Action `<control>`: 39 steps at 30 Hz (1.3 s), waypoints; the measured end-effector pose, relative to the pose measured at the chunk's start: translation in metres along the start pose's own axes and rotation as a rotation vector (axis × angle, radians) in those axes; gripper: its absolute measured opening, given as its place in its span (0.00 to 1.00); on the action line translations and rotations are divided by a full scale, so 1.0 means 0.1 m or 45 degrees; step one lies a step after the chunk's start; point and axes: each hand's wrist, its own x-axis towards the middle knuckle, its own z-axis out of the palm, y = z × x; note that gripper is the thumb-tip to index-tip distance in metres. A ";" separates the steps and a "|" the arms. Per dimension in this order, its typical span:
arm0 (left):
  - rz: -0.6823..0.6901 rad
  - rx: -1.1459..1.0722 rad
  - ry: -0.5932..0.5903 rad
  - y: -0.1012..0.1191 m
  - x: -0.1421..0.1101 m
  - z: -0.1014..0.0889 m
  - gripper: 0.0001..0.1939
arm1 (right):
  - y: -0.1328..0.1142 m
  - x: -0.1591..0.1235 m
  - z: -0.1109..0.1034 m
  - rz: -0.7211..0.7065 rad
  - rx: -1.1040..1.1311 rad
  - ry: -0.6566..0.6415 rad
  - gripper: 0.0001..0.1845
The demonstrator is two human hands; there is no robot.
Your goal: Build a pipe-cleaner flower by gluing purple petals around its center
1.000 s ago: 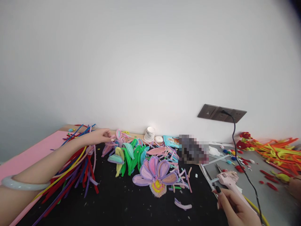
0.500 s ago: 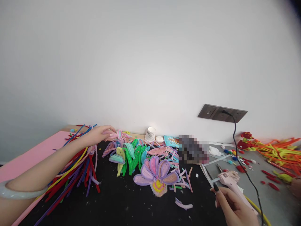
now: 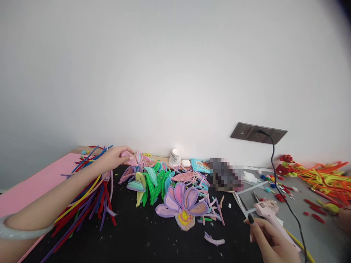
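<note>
At the far left of the dark mat, my left hand [image 3: 116,157] reaches out with its fingers bent over a pink pipe-cleaner petal [image 3: 127,158]. Striped petals and green pipe-cleaner leaves [image 3: 155,184] lie just beside it. A large purple flower [image 3: 182,204] with a yellow and pink centre rests in the middle. At the lower right, my right hand [image 3: 270,239] is closed, its fingers curled near the thumb; whether something is pinched there I cannot make out. Close behind it, a pale pink hot glue gun [image 3: 267,209] lies on the grey surface.
Loose pipe cleaners [image 3: 90,204] are bundled at left beside a pink board [image 3: 35,179]. A paper cup [image 3: 175,157] stands by the wall. A black cord [image 3: 276,182] hangs from the wall socket [image 3: 257,133]. Another person's hand [image 3: 344,217] shows at the right edge.
My left hand has shifted very slightly, and more of the pink petal shows beneath its fingers. My right hand stays almost where it was.
</note>
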 end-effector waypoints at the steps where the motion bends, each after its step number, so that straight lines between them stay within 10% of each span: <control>1: 0.036 -0.037 0.000 0.11 -0.04 0.00 0.19 | -0.08 -0.01 0.04 -0.003 0.062 -0.006 0.16; 8: 0.160 -0.602 -0.284 1.27 -0.38 0.32 0.22 | -1.11 -0.08 0.55 -0.186 0.525 -0.497 0.09; 12: 0.238 -0.699 -0.282 1.69 -0.50 0.57 0.19 | -1.30 0.00 0.72 -0.279 0.468 -0.429 0.15; 18: 0.256 -0.761 -0.338 1.81 -0.44 0.85 0.25 | -1.13 0.01 0.61 -0.315 0.315 -0.360 0.16; 24: 0.429 -0.558 -0.048 1.88 -0.47 0.97 0.23 | -1.05 0.00 0.55 -0.281 0.159 -0.248 0.15; 32: 0.133 -0.814 -0.312 1.60 -0.61 1.01 0.27 | -0.07 0.19 -0.30 0.147 -0.455 0.305 0.07; 39: 0.100 -0.885 -0.167 1.48 -0.82 1.08 0.20 | 0.44 0.20 -0.33 0.433 -1.100 0.001 0.20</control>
